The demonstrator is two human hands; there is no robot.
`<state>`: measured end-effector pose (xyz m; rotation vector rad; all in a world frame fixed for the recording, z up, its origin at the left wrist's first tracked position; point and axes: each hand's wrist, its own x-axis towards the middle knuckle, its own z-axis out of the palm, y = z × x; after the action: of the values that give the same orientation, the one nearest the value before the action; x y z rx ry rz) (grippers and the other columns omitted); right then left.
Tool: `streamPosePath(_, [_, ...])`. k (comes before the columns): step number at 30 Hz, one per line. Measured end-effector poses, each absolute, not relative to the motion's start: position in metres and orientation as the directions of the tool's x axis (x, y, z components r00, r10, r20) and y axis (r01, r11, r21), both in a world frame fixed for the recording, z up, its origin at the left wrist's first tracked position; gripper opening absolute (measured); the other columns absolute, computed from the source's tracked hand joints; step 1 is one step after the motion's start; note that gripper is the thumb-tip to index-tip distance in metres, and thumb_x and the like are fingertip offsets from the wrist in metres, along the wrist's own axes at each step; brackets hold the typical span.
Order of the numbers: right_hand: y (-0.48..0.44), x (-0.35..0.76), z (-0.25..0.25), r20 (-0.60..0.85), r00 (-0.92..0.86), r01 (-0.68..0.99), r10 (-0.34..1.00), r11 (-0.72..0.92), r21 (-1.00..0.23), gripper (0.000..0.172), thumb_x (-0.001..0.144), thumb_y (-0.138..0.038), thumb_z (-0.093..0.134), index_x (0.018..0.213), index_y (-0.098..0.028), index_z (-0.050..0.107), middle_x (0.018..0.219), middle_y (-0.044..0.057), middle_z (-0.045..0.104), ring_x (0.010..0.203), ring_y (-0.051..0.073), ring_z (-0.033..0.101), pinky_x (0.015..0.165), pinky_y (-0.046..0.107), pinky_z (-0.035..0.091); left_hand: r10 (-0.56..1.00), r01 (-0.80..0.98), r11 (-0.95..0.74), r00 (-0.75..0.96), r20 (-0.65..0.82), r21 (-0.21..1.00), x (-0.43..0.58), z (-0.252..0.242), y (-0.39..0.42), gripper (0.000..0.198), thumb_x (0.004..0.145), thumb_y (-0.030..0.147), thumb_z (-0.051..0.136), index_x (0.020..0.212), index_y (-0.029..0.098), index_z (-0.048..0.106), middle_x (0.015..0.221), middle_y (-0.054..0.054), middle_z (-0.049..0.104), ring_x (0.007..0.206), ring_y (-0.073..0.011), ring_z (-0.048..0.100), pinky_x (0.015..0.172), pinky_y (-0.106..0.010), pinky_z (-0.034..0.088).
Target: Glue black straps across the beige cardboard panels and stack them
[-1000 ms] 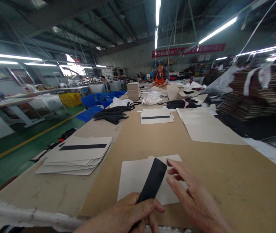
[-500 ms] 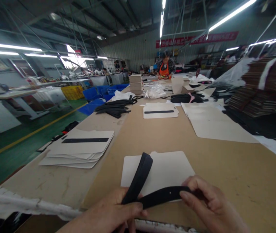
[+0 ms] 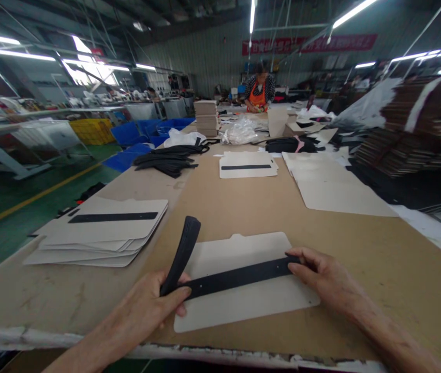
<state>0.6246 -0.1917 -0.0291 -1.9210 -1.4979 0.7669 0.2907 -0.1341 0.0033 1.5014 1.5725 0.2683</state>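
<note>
One black strip (image 3: 239,278) with small holes is stretched between my hands, slanting slightly up to the right over a pale board (image 3: 244,311) with rounded corners. My left hand (image 3: 156,298) is closed around a bundle of black strips (image 3: 182,254) that sticks up, and its thumb presses the single strip's left end. With thumb and fingers, my right hand (image 3: 313,267) pinches the strip's right end near the board's right side. Whether the strip touches the board I cannot tell.
Left of me lies a stack of pale boards (image 3: 100,233), a black strip on top. Farther off are another board with a strip (image 3: 247,173), black strips in a heap (image 3: 168,158) and large pale sheets (image 3: 337,186). A person in an orange apron (image 3: 258,96) stands at the far end.
The strip, bent and low before, is now drawn out straight over the board. Both hands have moved forward, away from the table's near edge, and the left also leftward with the bundle.
</note>
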Motion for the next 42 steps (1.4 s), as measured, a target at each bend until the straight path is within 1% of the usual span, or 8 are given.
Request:
streamPosePath(2, [-0.185, 0.626, -0.035, -0.094, 0.206, 0.657, 0.974, -0.209, -0.724, 0.037, 0.08, -0.044, 0.054, 0.106, -0.022, 0.07, 0.069, -0.003, 0.055, 0.065, 0.016, 0.056, 0.061, 0.029, 0.042, 0.887, 0.685, 0.228, 0.147, -0.438, 0.692, 0.291, -0.001, -0.131, 0.056, 0.068, 0.059, 0.058, 0.103, 0.015, 0.062, 0.055, 0.001, 0.062, 0.045, -0.016, 0.049, 0.043, -0.025, 0.036])
streamPosePath(4, [-0.182, 0.626, -0.04, -0.083, 0.213, 0.67, 0.973, -0.208, -0.713, 0.037, 0.08, -0.043, 0.054, 0.105, -0.021, 0.07, 0.069, -0.003, 0.056, 0.065, 0.016, 0.056, 0.063, 0.029, 0.042, 0.897, 0.708, 0.2, 0.146, -0.417, 0.678, 0.29, -0.004, -0.128, 0.052, 0.071, 0.057, 0.057, 0.102, 0.015, 0.064, 0.053, 0.002, 0.06, 0.043, -0.0161, 0.048, 0.044, -0.026, 0.034])
streamPosePath(7, [-0.179, 0.624, -0.045, -0.063, 0.241, 0.677, 0.968, -0.214, -0.704, 0.037, 0.079, -0.041, 0.054, 0.105, -0.02, 0.07, 0.069, -0.003, 0.055, 0.065, 0.016, 0.055, 0.062, 0.03, 0.041, 0.917, 0.738, 0.093, 0.199, -0.347, 0.668, 0.287, -0.008, -0.126, 0.041, 0.077, 0.052, 0.057, 0.094, 0.017, 0.068, 0.053, 0.002, 0.061, 0.055, -0.0201, 0.058, 0.058, -0.028, 0.041])
streamPosePath(9, [-0.178, 0.624, -0.046, -0.059, 0.252, 0.676, 0.966, -0.219, -0.703, 0.036, 0.078, -0.04, 0.054, 0.103, -0.02, 0.07, 0.066, -0.003, 0.054, 0.063, 0.016, 0.054, 0.06, 0.029, 0.04, 0.917, 0.746, 0.044, 0.233, -0.322, 0.664, 0.286, -0.01, -0.124, 0.038, 0.078, 0.05, 0.058, 0.091, 0.017, 0.069, 0.054, 0.002, 0.061, 0.062, -0.0222, 0.062, 0.066, -0.03, 0.043])
streamPosePath(17, [-0.178, 0.624, -0.048, -0.021, 0.267, 0.675, 0.963, -0.203, -0.71, 0.034, 0.077, -0.038, 0.055, 0.101, -0.02, 0.07, 0.065, -0.003, 0.055, 0.06, 0.015, 0.052, 0.058, 0.028, 0.04, 0.908, 0.775, 0.046, 0.23, -0.35, 0.63, 0.285, -0.017, -0.123, 0.04, 0.08, 0.053, 0.056, 0.096, 0.018, 0.069, 0.058, 0.003, 0.057, 0.063, -0.0227, 0.058, 0.065, -0.03, 0.04])
streamPosePath(25, [-0.177, 0.619, -0.044, -0.039, 0.278, 0.714, 0.96, -0.234, -0.659, 0.035, 0.077, -0.038, 0.052, 0.1, -0.019, 0.07, 0.064, -0.002, 0.056, 0.06, 0.016, 0.054, 0.06, 0.03, 0.04, 0.908, 0.784, 0.03, 0.238, -0.345, 0.62, 0.29, -0.012, -0.124, 0.035, 0.082, 0.05, 0.056, 0.094, 0.019, 0.067, 0.058, 0.004, 0.052, 0.062, -0.0214, 0.056, 0.062, -0.028, 0.038])
streamPosePath(31, [-0.176, 0.618, -0.046, -0.027, 0.277, 0.728, 0.961, -0.228, -0.646, 0.034, 0.077, -0.036, 0.052, 0.101, -0.019, 0.071, 0.065, -0.001, 0.058, 0.061, 0.016, 0.055, 0.06, 0.029, 0.041, 0.925, 0.785, 0.018, 0.221, -0.308, 0.62, 0.29, -0.016, -0.123, 0.034, 0.081, 0.05, 0.057, 0.092, 0.02, 0.069, 0.059, 0.004, 0.057, 0.062, -0.0218, 0.056, 0.061, -0.027, 0.038])
streamPosePath(42, [-0.175, 0.618, -0.052, -0.042, 0.291, 0.77, 0.956, -0.26, -0.583, 0.032, 0.08, -0.034, 0.053, 0.103, -0.02, 0.07, 0.069, 0.001, 0.062, 0.065, 0.018, 0.059, 0.064, 0.031, 0.043, 0.919, 0.781, 0.005, 0.243, -0.31, 0.625, 0.291, -0.023, -0.119, 0.031, 0.083, 0.047, 0.056, 0.09, 0.02, 0.067, 0.061, 0.004, 0.057, 0.06, -0.0191, 0.054, 0.06, -0.027, 0.037])
